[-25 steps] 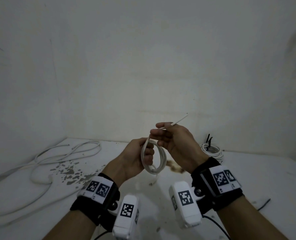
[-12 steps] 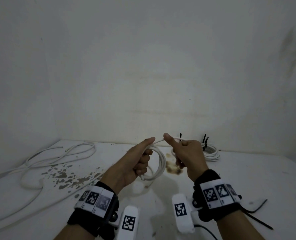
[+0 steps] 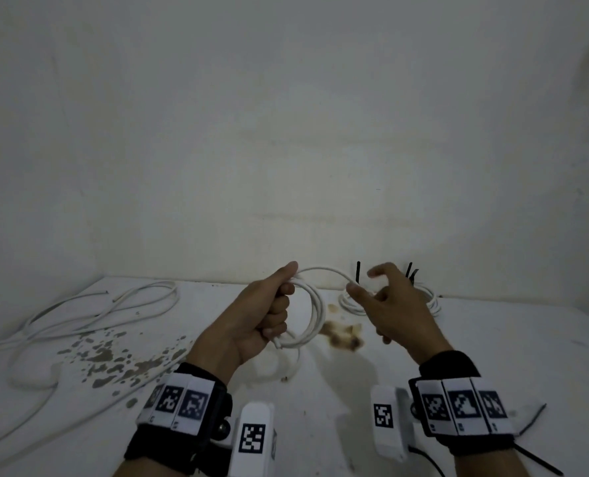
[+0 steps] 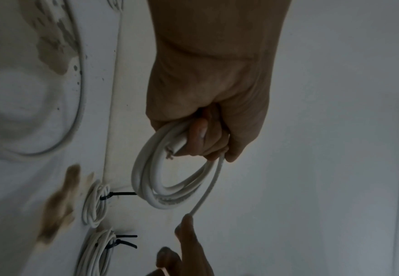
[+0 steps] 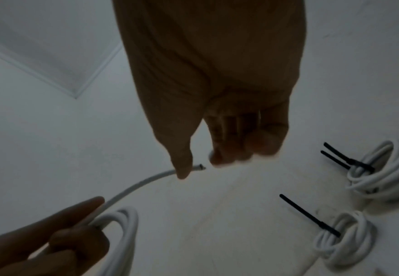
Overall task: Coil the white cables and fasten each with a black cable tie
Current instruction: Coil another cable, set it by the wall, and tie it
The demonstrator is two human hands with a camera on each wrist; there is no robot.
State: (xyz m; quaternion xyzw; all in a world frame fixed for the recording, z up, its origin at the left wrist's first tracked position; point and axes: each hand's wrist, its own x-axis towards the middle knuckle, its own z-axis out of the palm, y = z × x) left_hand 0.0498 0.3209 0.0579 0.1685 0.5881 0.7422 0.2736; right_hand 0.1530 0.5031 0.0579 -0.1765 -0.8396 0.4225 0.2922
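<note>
Left hand: raised, fist clenched around the white cable coil.
Right hand: raised, thumb touching the cable's free end, fingers loosely curled.

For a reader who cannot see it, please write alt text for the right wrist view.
The right hand reaches down, its thumb touching the free end of a white cable. At lower left, the left hand grips the coil this cable runs from. At right, two tied coils with black cable ties lie on the white table.
</note>
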